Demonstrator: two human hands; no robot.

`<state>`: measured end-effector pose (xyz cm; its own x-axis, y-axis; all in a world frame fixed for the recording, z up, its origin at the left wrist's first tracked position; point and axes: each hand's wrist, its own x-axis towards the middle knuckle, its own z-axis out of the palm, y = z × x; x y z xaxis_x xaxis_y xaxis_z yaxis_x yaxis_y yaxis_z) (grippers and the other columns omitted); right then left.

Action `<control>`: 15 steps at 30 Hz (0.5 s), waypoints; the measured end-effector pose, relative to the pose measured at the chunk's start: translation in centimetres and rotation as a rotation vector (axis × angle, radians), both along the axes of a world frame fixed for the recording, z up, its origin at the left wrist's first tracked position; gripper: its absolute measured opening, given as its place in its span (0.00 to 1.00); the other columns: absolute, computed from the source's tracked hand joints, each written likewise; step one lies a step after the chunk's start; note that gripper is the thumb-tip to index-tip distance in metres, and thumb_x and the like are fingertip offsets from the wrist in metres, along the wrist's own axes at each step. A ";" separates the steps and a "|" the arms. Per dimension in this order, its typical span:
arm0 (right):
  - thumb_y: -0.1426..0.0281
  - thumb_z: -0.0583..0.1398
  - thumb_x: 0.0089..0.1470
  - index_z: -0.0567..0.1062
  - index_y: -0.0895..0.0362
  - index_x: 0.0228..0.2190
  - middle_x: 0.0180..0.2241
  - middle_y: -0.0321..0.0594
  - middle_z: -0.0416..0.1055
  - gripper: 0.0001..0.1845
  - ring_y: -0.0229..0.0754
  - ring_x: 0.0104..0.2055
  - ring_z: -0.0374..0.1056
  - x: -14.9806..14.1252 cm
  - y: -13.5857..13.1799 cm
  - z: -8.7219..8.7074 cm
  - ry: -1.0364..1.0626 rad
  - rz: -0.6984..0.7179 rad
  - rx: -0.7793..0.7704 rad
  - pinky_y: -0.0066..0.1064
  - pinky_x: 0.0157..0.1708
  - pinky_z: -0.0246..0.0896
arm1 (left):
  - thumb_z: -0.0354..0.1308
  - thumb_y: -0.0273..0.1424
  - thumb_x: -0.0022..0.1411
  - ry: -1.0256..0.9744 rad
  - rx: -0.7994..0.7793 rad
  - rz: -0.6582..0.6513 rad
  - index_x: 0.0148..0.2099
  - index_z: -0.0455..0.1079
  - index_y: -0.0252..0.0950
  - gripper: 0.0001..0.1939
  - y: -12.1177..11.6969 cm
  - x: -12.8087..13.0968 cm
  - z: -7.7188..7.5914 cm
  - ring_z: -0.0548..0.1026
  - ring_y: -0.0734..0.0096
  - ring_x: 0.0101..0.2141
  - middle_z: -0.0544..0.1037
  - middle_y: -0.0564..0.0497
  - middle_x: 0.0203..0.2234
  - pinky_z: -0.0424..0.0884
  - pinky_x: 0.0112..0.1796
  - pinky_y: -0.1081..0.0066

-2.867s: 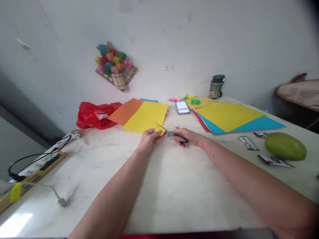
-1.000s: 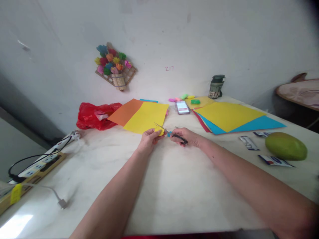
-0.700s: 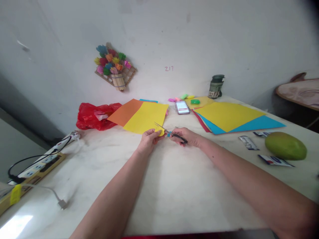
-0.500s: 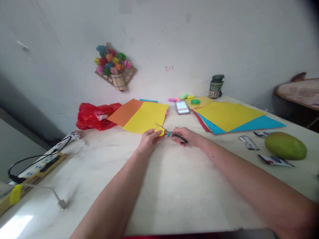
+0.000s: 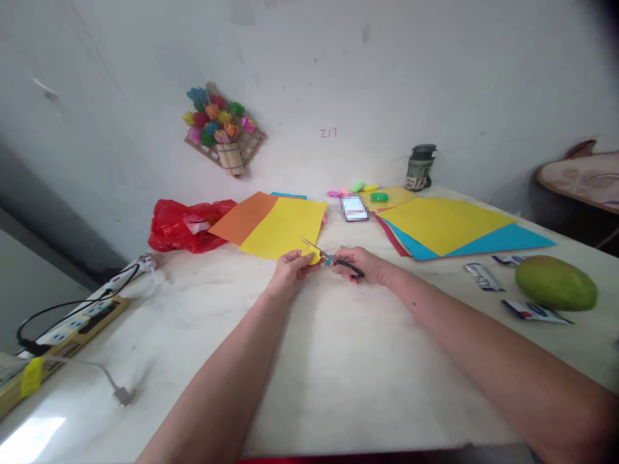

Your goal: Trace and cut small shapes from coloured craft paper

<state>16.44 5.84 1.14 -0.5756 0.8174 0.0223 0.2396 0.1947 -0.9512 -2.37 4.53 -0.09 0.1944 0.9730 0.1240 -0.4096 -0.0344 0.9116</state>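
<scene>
While the left hand [image 5: 291, 265] pinches yellow paper [image 5: 311, 255] | right hand [image 5: 355, 263] grips scissors [image 5: 344, 264] | phone [image 5: 354, 208] beyond

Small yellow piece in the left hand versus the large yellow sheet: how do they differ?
The small yellow piece is held in the left hand; the large yellow sheet lies flat. The piece is much smaller than the sheet. The piece's outline looks partly rounded; the sheet's visible edges are straight. Both are yellow.

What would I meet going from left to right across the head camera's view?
Power strip → red plastic bag → left hand → right hand → green flask → large green fruit.
</scene>
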 end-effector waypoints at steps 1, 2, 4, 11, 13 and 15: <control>0.57 0.59 0.40 0.67 0.59 0.28 0.13 0.27 0.58 0.18 0.27 0.12 0.53 0.0 0.0 0.0 -0.001 -0.001 0.001 0.21 0.11 0.48 | 0.63 0.30 0.44 0.001 0.001 -0.003 0.27 0.69 0.29 0.09 0.0 0.0 0.0 0.75 0.63 0.35 0.76 0.46 0.29 0.68 0.35 0.71; 0.57 0.59 0.40 0.66 0.59 0.28 0.13 0.27 0.58 0.18 0.28 0.12 0.53 0.0 0.0 0.0 -0.001 -0.002 0.000 0.21 0.11 0.48 | 0.63 0.30 0.44 0.003 0.000 -0.003 0.27 0.69 0.29 0.09 0.0 0.0 0.0 0.75 0.63 0.35 0.76 0.45 0.29 0.69 0.36 0.71; 0.57 0.59 0.40 0.66 0.59 0.29 0.13 0.27 0.57 0.19 0.28 0.12 0.53 0.0 0.0 0.0 -0.001 -0.003 -0.004 0.21 0.11 0.48 | 0.63 0.31 0.43 0.011 -0.004 0.001 0.27 0.69 0.30 0.09 0.0 0.0 0.0 0.75 0.63 0.34 0.76 0.45 0.30 0.69 0.36 0.70; 0.57 0.59 0.39 0.67 0.59 0.28 0.13 0.27 0.57 0.19 0.27 0.12 0.52 0.1 0.0 0.1 -0.008 0.001 -0.009 0.21 0.11 0.48 | 0.63 0.31 0.43 0.024 -0.026 -0.003 0.28 0.70 0.30 0.10 0.0 0.1 0.1 0.75 0.65 0.32 0.76 0.46 0.28 0.68 0.37 0.68; 0.57 0.59 0.40 0.67 0.59 0.28 0.14 0.27 0.58 0.18 0.27 0.12 0.52 0.1 -0.1 0.2 -0.018 0.000 -0.011 0.21 0.11 0.48 | 0.63 0.32 0.44 0.030 -0.034 0.008 0.29 0.70 0.30 0.11 0.0 0.1 0.2 0.75 0.66 0.30 0.76 0.46 0.27 0.68 0.37 0.67; 0.58 0.59 0.40 0.67 0.59 0.28 0.14 0.27 0.58 0.18 0.27 0.12 0.53 0.1 -0.2 0.3 -0.030 -0.002 -0.017 0.21 0.11 0.48 | 0.63 0.32 0.43 0.022 -0.036 0.035 0.26 0.68 0.31 0.10 -0.1 0.0 0.3 0.74 0.68 0.28 0.75 0.49 0.24 0.68 0.36 0.67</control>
